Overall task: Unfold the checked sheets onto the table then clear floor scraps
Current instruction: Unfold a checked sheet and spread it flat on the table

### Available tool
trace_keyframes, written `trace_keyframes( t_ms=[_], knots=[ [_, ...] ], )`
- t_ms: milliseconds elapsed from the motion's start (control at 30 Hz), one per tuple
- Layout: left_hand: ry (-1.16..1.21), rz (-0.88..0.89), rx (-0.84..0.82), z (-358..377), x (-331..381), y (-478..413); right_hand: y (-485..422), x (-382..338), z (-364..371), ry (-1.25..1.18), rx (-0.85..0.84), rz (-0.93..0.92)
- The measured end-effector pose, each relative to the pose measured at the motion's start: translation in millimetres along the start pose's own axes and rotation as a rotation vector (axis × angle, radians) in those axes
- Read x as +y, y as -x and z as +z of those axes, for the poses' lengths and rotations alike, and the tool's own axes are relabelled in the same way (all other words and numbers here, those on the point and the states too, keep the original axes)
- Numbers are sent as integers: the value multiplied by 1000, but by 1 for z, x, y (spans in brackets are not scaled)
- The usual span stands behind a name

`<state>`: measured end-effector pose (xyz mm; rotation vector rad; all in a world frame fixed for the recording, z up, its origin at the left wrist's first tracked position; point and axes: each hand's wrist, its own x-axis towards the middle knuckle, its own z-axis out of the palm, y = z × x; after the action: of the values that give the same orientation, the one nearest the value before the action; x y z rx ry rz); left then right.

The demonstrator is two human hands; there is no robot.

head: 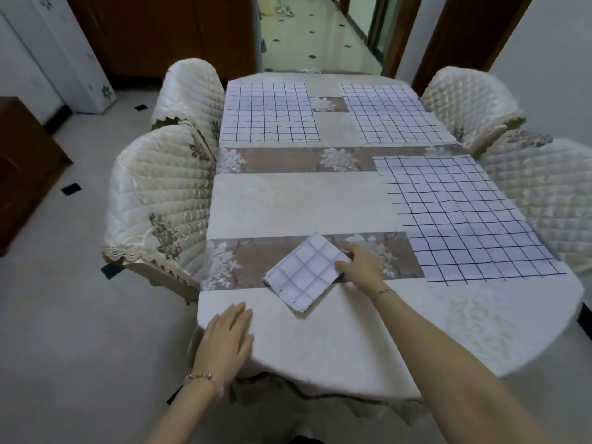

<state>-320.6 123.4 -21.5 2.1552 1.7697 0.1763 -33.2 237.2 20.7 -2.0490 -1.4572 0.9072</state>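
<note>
A folded checked sheet (304,272), white with dark grid lines, lies tilted like a diamond on the near middle of the table (320,341). My right hand (360,267) pinches its right corner between thumb and fingers. My left hand (226,339) rests flat on the tablecloth at the near left edge, fingers straight. Three unfolded checked sheets lie spread flat: one at the far left (269,112), one at the far right (390,113), one along the right side (464,216).
Quilted cream chairs stand on the left (160,200) (192,91) and on the right (464,104) (544,193). A dark wooden cabinet (22,168) is at the left. The pale tiled floor (80,315) has small black diamond inlays. A corridor opens beyond the table.
</note>
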Motion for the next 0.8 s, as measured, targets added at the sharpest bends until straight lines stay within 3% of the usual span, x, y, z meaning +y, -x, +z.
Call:
trace_keyframes(
  t_ms=[333, 500, 667, 800],
  knots=[
    [22, -62, -33, -1, 4, 0, -18, 20, 9, -35, -60, 85],
    [86, -64, -55, -6, 4, -3, 17, 8, -15, -548, -50, 141],
    [399, -103, 26, -41, 42, -14, 66, -4, -34, -751, 12, 150],
    [628, 82, 60, -74, 101, -20, 108, -20, -32, -757, -8, 125]
  ],
)
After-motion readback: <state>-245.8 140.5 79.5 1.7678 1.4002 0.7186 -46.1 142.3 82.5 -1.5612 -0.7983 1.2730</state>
